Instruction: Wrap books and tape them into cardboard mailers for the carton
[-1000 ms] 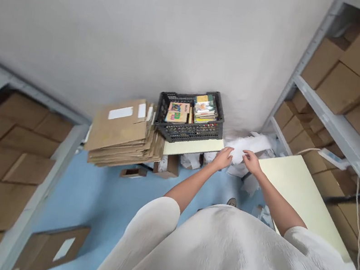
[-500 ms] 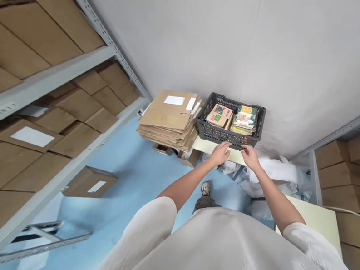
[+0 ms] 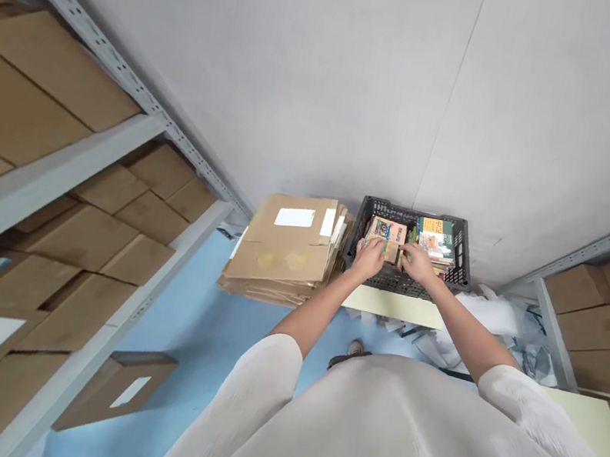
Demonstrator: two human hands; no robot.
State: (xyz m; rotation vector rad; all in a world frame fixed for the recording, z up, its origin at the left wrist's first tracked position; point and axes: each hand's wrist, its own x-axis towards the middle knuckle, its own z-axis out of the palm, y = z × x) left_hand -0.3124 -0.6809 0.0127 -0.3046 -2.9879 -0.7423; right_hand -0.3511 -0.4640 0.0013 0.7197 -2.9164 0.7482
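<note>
A black plastic crate (image 3: pixel 459 243) holds two stacks of books side by side. The left stack has an orange-pink book (image 3: pixel 396 232) with a colourful picture on top. Its near left corner is gripped by my left hand (image 3: pixel 370 258), fingers curled over the edge. My right hand (image 3: pixel 417 264) closes on the near right side of the same stack, its fingertips bent into the gap between the stacks. A green and white book (image 3: pixel 436 239) tops the right stack, just beyond my right hand. The undersides of the gripped books are hidden.
The crate stands on a pale yellow bench (image 3: pixel 394 304) against the wall. Flattened cardboard boxes (image 3: pixel 287 245) are piled left of it. Shelves of cartons (image 3: pixel 85 246) flank both sides. A carton (image 3: pixel 117 388) sits on the blue floor; white packing material (image 3: pixel 492 316) lies at right.
Both hands have moved from the crate's near rim into the crate, onto the left book stack. My view has shifted, and I am closer to the bench.
</note>
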